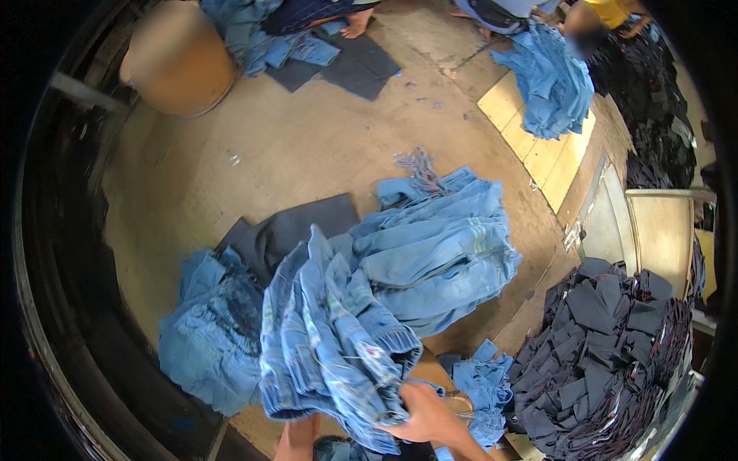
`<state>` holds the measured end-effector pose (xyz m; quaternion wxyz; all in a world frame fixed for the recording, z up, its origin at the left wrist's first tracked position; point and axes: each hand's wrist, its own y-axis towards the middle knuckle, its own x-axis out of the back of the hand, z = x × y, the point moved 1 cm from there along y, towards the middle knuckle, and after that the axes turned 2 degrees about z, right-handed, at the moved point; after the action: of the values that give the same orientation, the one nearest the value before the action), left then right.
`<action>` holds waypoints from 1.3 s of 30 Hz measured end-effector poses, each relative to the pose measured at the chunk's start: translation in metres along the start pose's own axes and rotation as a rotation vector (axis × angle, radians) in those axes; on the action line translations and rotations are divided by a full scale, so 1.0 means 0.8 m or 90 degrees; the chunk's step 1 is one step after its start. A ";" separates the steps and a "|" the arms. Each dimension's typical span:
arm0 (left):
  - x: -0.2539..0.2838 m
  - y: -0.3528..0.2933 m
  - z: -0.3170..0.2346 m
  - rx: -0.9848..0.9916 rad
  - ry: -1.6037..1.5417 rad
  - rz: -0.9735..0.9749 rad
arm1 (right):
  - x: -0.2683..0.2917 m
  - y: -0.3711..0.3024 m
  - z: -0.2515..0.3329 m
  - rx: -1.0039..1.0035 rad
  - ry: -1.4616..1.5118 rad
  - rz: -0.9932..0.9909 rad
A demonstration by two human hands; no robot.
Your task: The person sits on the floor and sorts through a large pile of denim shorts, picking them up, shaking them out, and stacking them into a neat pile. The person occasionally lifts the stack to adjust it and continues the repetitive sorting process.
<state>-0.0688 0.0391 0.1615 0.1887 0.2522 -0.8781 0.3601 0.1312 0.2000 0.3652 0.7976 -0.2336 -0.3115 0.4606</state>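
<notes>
- Grasping the blue denim bundle (327,330) by its near right edge with the right grip (425,415)
- Cannot tell the left grip's (303,427) state, fingers being hidden underneath
- Sits just right of the crumpled denim heap (206,346)
- Likely handles soft, floppy, bulky; clasp thick edges, support below

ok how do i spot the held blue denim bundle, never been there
Start from the brown floor, then find the flat dark grey fabric near centre. Just below it is the layered, faded blue denim bundle, right of a rumpled blue denim heap. Only this bundle has the wearer's right hand gripping its near edge.
</notes>
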 end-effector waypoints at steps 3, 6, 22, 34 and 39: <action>-0.047 0.039 -0.061 -0.151 0.064 0.015 | 0.069 -0.030 -0.071 -0.022 0.109 -0.009; -0.116 0.080 -0.121 -0.340 0.150 0.045 | 0.146 -0.050 -0.162 -0.048 0.214 -0.049; -0.340 0.087 -0.106 -0.441 0.653 0.365 | 0.142 0.158 -0.463 -0.432 -0.259 -0.642; -0.387 0.081 -0.091 -0.363 0.540 0.380 | 0.201 0.178 -0.542 -0.526 -0.285 -0.445; -0.201 0.046 -0.023 -0.115 0.194 0.207 | 0.129 0.164 -0.463 -0.398 -0.460 -0.627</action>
<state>0.0413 0.1246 0.0714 0.2801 0.0325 -0.8973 0.3395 0.3571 0.3204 0.0500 0.6553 -0.1152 -0.7463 -0.0183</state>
